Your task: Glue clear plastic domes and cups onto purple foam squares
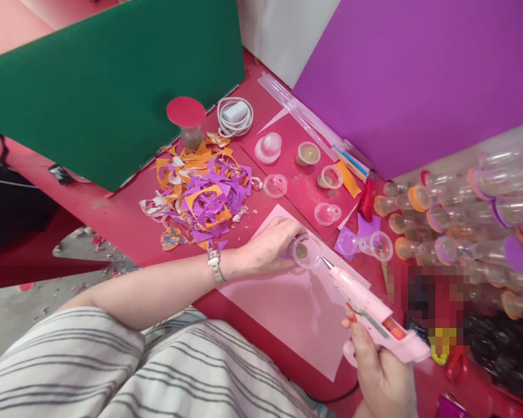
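Note:
My left hand (pixel 270 247), a watch on its wrist, is closed around a clear plastic cup (pixel 312 254), whose open mouth faces right. The fingers on the cup's far side are partly hidden. In my right hand (pixel 381 371) is a pink hot glue gun (pixel 359 293), gripped by its handle. Its metal nozzle (pixel 326 263) points at the cup's rim, very close to it; I cannot tell whether they touch. Beneath them lies a pink sheet of paper (pixel 292 319). Just right of the cup, another clear cup piece (pixel 381 246) rests near purple paper scraps (pixel 346 241).
Orange and purple paper offcuts (pixel 204 191) are heaped on the left. Several small cups (pixel 308 153) and a coiled white cable (pixel 235 116) sit behind. Stacked clear cup assemblies (pixel 470 220) crowd the right, above red-handled scissors (pixel 457 366). Green (pixel 126 75) and purple (pixel 427 75) boards stand at the back.

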Tool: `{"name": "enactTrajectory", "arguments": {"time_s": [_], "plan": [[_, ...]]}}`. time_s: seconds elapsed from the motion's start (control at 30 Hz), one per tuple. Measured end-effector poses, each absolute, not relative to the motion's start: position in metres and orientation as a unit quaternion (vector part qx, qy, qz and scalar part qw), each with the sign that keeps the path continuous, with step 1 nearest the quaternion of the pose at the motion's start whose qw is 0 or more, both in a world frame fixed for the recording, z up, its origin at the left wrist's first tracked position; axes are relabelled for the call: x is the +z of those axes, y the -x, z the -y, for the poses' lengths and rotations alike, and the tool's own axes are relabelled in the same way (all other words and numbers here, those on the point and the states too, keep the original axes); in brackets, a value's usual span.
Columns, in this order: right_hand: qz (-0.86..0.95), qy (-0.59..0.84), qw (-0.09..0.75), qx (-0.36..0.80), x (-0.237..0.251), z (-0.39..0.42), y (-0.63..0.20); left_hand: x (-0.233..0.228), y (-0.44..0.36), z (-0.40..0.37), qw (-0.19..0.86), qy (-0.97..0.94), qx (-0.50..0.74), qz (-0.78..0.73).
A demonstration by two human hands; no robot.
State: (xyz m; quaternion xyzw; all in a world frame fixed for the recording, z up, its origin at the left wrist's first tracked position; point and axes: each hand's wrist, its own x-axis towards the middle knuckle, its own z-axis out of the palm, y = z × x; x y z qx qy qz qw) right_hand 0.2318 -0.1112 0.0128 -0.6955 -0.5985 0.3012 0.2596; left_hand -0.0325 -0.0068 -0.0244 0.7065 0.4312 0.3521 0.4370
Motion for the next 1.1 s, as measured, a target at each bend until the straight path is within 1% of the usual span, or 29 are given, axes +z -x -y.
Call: {"name": "enactTrajectory", "arguments": {"time_s": [0.23, 0.47, 1.1], "plan": [[0.602, 0.711, 0.255, 0.259, 0.009, 0.11, -0.231, -0.026, 0.034, 0.005, 0.435, -0.715, 0.349, -0.421], [0.618, 0.712, 0.254, 0.215, 0.018, 0.101, -0.223, -0.027, 0.036, 0.006, 0.433, -0.719, 0.352, -0.414], [0.671, 0.68, 0.241, 0.174, 0.021, 0.093, -0.223, -0.026, 0.038, 0.005, 0.427, -0.73, 0.354, -0.399]]}}
